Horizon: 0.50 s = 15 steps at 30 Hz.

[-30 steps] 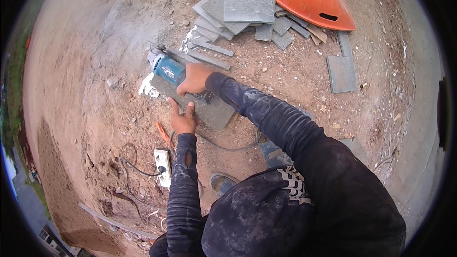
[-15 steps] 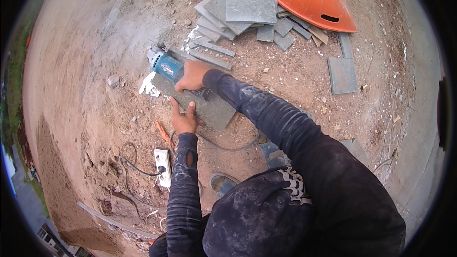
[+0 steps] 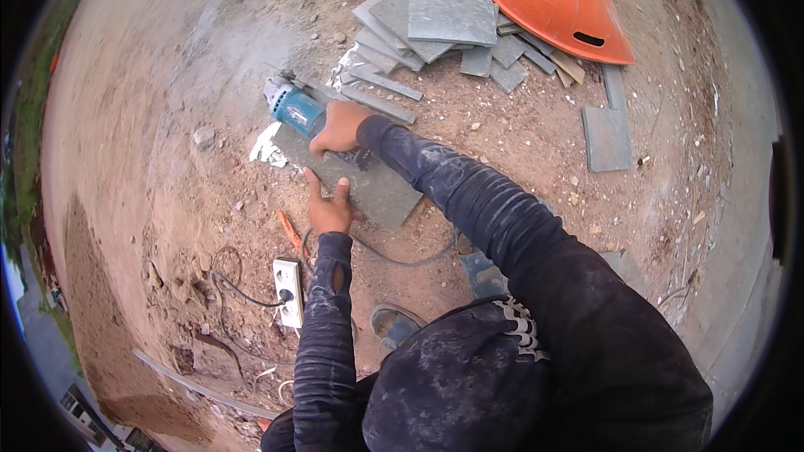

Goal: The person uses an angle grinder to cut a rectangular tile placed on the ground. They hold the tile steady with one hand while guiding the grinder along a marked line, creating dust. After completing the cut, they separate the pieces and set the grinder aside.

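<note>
My right hand [image 3: 342,125] is wrapped round the body of a teal angle grinder [image 3: 295,111]. The grinder's head and disc are at its far left end, over the far edge of a grey stone tile [image 3: 381,192]. Pale dust hangs in the air beyond the disc. At the tile's near left edge, my left hand [image 3: 330,208] grips it, with thumb and forefinger stretched along the edge; its other fingers are partly hidden.
Grey stone tiles [image 3: 452,17] lie stacked ahead, beside an orange basin [image 3: 553,4]. Cut strips [image 3: 381,105] lie near the grinder. A white power strip [image 3: 288,291] with a plugged-in cable sits by my left forearm. Another tile [image 3: 608,140] lies at right.
The whole scene has shifted slightly right and down in the picture. Both hands keep their hold on the grinder and the tile, with little other visible movement.
</note>
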Each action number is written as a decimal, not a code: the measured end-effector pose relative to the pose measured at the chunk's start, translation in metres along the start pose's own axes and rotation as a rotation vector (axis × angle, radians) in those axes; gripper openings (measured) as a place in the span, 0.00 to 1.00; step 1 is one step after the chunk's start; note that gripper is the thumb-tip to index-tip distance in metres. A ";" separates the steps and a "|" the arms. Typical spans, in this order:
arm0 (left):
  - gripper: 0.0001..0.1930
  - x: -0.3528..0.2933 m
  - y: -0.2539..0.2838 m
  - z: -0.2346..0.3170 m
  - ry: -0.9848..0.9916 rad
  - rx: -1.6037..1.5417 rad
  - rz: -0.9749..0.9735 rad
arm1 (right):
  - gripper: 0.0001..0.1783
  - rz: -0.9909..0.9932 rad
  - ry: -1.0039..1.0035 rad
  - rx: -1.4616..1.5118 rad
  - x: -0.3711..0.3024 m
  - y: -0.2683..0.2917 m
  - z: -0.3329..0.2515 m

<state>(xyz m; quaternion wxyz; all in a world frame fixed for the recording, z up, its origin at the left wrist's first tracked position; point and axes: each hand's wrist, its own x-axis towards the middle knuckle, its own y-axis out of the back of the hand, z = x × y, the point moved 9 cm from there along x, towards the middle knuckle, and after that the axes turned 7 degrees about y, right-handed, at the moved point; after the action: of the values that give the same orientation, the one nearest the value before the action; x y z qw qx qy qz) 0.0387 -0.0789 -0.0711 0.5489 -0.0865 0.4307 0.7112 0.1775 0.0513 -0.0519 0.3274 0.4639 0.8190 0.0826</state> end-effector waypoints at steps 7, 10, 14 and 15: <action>0.42 -0.001 0.000 0.004 0.001 0.084 0.010 | 0.38 -0.005 0.002 0.014 0.005 -0.001 0.002; 0.42 -0.002 0.004 0.009 0.000 0.211 0.037 | 0.39 -0.007 0.034 0.028 0.005 -0.001 0.000; 0.41 0.003 0.012 0.024 -0.095 0.515 0.105 | 0.39 -0.007 0.042 0.006 0.006 -0.001 -0.005; 0.40 0.005 0.013 0.030 -0.091 0.647 0.111 | 0.40 -0.012 0.037 0.010 0.006 -0.002 -0.004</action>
<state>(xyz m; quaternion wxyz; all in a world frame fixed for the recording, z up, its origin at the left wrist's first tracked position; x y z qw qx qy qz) 0.0366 -0.0547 -0.0489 0.5269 0.1476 0.6134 0.5694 0.1717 0.0562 -0.0522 0.3101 0.4589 0.8283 0.0850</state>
